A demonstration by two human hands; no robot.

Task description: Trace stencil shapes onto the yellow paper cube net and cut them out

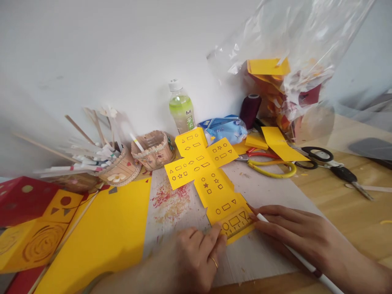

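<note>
A yellow paper box net (216,200), cross-shaped with folded flaps, lies on a white board. Rows of triangles, circles, stars and rectangles are drawn on it in dark lines. Over its near end sits a clear stencil ruler (235,221). My left hand (199,253), with a ring on one finger, is curled and presses the ruler's left end with its fingertips. A white marker (301,258) with a dark band is pinched in my right hand (294,230). Its tip is by the right edge of the net, where the fingers partly hide the ruler's end.
Left stand a basket of markers (118,171), another basket (154,151), a yellow sheet (116,228) and a decorated red-and-yellow box (36,224). Behind are a drink bottle (181,108), blue wipes pack (225,130) and thread spool (250,110). Right lie yellow-handled scissors (272,171), keys (346,175) and a plastic bag (306,49).
</note>
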